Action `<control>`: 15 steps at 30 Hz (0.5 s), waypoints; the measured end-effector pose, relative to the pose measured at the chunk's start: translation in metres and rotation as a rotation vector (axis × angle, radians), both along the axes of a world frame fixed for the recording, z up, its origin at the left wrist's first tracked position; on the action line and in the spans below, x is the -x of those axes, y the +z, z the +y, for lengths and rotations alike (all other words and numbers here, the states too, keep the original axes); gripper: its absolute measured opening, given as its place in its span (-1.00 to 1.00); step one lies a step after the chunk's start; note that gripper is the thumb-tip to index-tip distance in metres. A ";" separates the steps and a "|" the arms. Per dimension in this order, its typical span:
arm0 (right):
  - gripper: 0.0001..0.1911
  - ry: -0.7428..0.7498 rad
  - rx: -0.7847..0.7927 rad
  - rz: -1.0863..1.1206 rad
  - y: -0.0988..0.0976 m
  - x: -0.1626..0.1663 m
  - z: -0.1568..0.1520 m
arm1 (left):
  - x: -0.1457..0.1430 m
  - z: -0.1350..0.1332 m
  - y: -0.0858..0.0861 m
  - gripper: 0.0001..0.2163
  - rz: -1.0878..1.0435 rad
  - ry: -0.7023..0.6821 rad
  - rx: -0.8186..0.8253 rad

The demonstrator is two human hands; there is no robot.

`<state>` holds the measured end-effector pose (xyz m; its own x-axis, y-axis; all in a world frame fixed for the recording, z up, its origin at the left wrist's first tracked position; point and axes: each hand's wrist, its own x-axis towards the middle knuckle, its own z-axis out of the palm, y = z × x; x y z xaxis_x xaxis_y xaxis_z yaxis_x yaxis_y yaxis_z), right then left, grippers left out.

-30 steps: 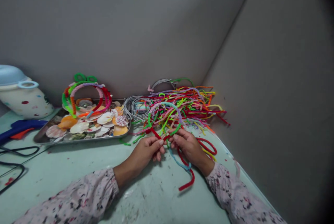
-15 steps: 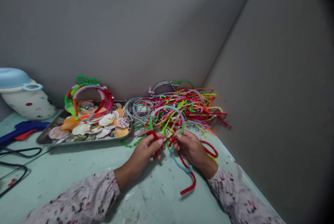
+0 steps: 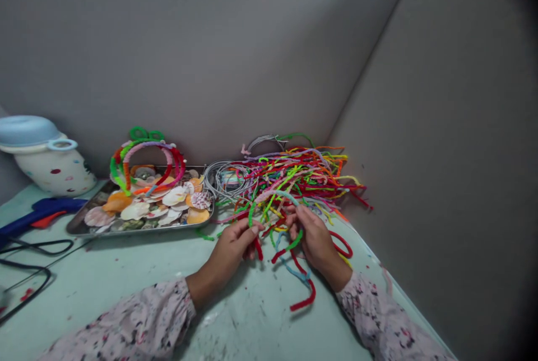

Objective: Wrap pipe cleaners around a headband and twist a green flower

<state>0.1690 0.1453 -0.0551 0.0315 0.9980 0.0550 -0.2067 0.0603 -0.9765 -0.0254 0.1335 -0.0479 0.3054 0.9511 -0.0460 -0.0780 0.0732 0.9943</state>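
Pinching a multicoloured fuzzy arch [image 3: 275, 192] at lower centre, left hand [image 3: 232, 245] and right hand [image 3: 317, 240] work over a stained pale-green table [image 3: 235, 316] spreading to bottom centre, its lower-right edge apparently meeting a grey wall [image 3: 445, 153].

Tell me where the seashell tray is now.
The tray sits left of centre in the head view, between the blue-lidded container and the coiled grey wire, beyond and to the left of the left hand.
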 end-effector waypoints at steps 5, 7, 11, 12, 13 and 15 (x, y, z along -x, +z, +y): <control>-0.65 0.020 0.100 0.064 0.011 0.002 -0.001 | 0.004 0.004 0.000 -0.60 -0.122 0.032 0.050; -0.66 0.111 0.135 0.078 0.017 0.005 -0.006 | 0.007 0.008 0.001 -0.58 -0.204 0.106 0.073; -0.68 0.419 0.231 0.033 0.022 0.012 -0.017 | 0.011 0.017 0.005 -0.62 -0.276 0.185 0.101; -0.68 0.489 0.240 0.012 0.021 0.014 -0.019 | 0.012 0.019 0.006 -0.62 -0.277 0.194 0.111; -0.67 0.556 0.248 -0.017 0.021 0.015 -0.022 | 0.013 0.021 0.006 -0.63 -0.275 0.191 0.124; -0.65 0.663 0.270 -0.102 0.021 0.018 -0.025 | 0.014 0.023 0.005 -0.65 -0.275 0.170 0.146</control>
